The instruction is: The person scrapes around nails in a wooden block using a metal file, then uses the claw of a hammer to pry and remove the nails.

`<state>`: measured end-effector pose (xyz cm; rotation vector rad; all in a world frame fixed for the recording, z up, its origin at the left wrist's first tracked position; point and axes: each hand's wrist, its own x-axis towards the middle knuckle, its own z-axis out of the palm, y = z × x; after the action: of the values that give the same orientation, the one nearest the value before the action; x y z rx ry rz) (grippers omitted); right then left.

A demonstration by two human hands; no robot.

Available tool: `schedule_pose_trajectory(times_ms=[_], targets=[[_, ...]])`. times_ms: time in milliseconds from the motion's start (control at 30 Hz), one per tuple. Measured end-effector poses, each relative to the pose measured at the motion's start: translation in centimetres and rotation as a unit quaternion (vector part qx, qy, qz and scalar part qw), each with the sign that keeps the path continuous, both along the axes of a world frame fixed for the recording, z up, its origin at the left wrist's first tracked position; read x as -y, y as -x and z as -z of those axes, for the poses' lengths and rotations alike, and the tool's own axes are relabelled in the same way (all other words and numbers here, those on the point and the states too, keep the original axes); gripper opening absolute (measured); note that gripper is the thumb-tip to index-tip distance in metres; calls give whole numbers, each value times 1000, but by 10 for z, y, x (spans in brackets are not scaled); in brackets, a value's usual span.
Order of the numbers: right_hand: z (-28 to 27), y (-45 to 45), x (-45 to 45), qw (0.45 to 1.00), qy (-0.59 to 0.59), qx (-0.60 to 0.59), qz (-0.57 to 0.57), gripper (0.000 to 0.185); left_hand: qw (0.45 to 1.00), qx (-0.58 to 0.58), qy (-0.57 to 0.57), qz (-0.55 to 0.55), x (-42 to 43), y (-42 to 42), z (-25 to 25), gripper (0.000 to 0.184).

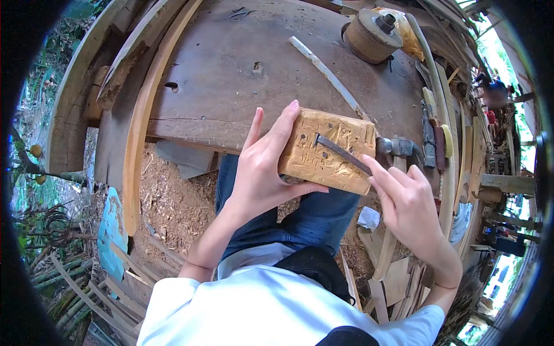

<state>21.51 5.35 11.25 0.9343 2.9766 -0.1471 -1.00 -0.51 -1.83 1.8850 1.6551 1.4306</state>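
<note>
1. Worn brown wood made up the workbench (225,75), its surface scratched and pitted, with a pale, narrow rod (323,69) lying aslant across it and a round, drum-like object (369,40) near the far right corner.
2. Long curved planks (151,109) ran along the left side, with greenery beyond them; wood chips (173,202) covered the ground below the near edge.
3. At that edge, over the person's lap, was the wooden block (297,155), yellowish and marked with dents and small dark spots (whether it touched the bench could not be told).
4. The left hand (262,167) was clamped on the block, thumb along the lower edge and fingers at the left end.
5. The right hand (407,199) had its thumb and forefinger closed on the dark metal strip (340,151), which slanted over the block's face, its far end at a small dark slot.
6. A hammer (398,146) lay just right of the block, its handle passing beneath the right hand.
</note>
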Motion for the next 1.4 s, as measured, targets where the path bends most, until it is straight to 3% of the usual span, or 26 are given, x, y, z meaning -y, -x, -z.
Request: schedule_pose_trajectory(times_ms=[133,233,300,400,533,900,1267,1367,1400], targets=[[12,1,6,998,-69,5,3,45,1000,-5,18,-9,0,-1,-2,122],[5,8,-1,997,-76,16,-14,35,1000,-9,10,-21,-3,1,-3,121],[11,8,-2,997,-22,-39,64,17,1000,-13,3,-25,-4,2,-5,121],[18,6,-7,997,-73,6,-7,11,999,-14,3,-28,-3,1,-6,121],[18,5,-11,997,-70,0,-20,12,999,-7,-4,-40,-5,-1,-4,123],[20,5,-11,987,129,-72,70,14,999,-18,-2,-41,-3,-3,-6,123],[20,-6,-15,994,66,-80,44,18,998,-35,3,-43,-1,4,-8,119],[18,-13,-6,990,64,-100,76,19,1000,9,-18,-13,-2,9,-22,103],[17,-14,-4,988,71,-105,85,19,998,-44,-34,-19,-4,10,-27,90]])
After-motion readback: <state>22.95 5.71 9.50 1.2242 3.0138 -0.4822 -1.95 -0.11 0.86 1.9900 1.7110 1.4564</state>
